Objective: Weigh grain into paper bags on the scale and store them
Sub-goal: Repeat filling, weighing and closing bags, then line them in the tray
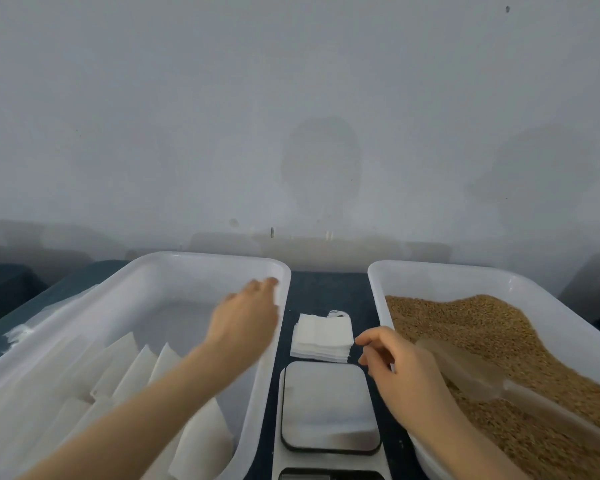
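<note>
A scale (329, 408) with a bare steel platform sits at the centre front. Behind it lies a stack of flat white paper bags (321, 336). My left hand (245, 317) hovers over the right side of the left white tray (187, 261), fingers relaxed, holding nothing. Several filled white bags (132, 372) stand in that tray. My right hand (402, 372) is beside the scale's right edge, fingers loosely curled, empty, close to the bag stack. The right tray (447, 271) holds brown grain (492, 327), and a clear scoop (471, 374) lies on the grain.
The trays and scale stand on a dark blue table (321, 289) against a grey wall. A clear plastic sheet (49, 313) lies at the left tray's outer side.
</note>
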Tool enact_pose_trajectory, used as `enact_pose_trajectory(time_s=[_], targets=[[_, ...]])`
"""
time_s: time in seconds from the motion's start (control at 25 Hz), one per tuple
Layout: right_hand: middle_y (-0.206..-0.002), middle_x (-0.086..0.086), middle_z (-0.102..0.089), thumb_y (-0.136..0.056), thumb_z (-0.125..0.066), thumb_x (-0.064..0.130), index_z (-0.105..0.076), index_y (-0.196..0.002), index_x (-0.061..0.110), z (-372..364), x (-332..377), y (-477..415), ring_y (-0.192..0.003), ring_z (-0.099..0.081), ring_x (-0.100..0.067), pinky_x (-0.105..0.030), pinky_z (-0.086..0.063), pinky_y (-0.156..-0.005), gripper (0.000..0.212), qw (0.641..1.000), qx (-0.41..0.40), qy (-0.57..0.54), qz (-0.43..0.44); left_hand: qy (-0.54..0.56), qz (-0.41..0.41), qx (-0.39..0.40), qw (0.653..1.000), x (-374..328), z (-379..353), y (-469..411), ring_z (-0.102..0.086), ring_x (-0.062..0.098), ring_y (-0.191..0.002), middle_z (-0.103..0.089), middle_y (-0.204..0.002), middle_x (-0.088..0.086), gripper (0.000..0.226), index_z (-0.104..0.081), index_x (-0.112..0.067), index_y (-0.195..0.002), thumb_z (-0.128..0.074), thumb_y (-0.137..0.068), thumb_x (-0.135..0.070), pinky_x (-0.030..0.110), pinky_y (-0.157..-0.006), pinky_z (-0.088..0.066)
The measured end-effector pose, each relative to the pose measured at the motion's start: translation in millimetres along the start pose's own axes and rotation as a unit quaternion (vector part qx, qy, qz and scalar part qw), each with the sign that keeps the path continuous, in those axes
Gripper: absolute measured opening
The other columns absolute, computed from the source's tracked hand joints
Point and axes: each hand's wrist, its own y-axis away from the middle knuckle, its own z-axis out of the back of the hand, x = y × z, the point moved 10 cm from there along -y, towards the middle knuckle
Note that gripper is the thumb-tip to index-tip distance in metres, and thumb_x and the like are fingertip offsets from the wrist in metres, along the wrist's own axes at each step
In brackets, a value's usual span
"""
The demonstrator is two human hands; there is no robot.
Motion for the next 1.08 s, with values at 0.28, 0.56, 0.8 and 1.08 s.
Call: enact_pose_trajectory(time_s=[0.28, 0.56, 0.8, 1.08], targets=[[-0.076, 0.009, -0.064, -0.093, -0.054, 0.015, -0.048, -0.083, 0.044, -4, -5, -9, -0.086, -0.058, 0.006, -0.009, -0.046, -0.074, 0.032, 1.000, 0.029, 0.011, -0.001, -0.147, -0.149, 0.227, 0.951, -99, -120, -50, -0.033, 0.031, -0.136, -0.042, -0.143, 0.016, 0.055, -0.039, -0.002, -0.139, -0.055, -0.095, -0.030, 0.045, -0.108, -0.032], [-0.089, 0.016, -0.057, -0.097, -0.044, 0.022, -0.049, -0.102, 0.035, -18, 1, -21, -0.081, -0.056, 0.006, -0.004, -0.039, -0.084, 0.016, 0.997, 0.048, 0.050, 0.038, -0.126, -0.100, 0.298, 0.941, -79, -156, -54, -0.057, 0.032, -0.110, -0.054, -0.124, 0.015, 0.036, -0.051, -0.002, -0.126, -0.058, -0.093, -0.014, 0.039, -0.092, -0.046], [-0.082, 0.013, -0.062, -0.094, -0.048, 0.016, -0.052, -0.091, 0.040, -14, -6, -15, -0.078, -0.058, 0.002, -0.009, -0.045, -0.074, 0.024, 1.000, 0.023, 0.019, 0.009, -0.218, -0.175, 0.263, 0.923, -97, -160, -50, -0.059, 0.031, -0.103, -0.059, -0.116, 0.014, 0.024, -0.057, -0.003, -0.114, -0.052, -0.091, 0.002, 0.038, -0.089, -0.043], [-0.080, 0.019, -0.056, -0.095, -0.050, 0.016, -0.059, -0.098, 0.029, -13, -5, -14, -0.071, -0.057, 0.003, -0.009, -0.046, -0.072, 0.017, 0.999, 0.026, 0.018, 0.015, -0.124, -0.120, 0.213, 0.962, -94, -140, -58, -0.062, 0.024, -0.087, -0.061, -0.093, 0.008, 0.018, -0.059, -0.007, -0.110, -0.055, -0.093, -0.011, 0.031, -0.074, -0.047]])
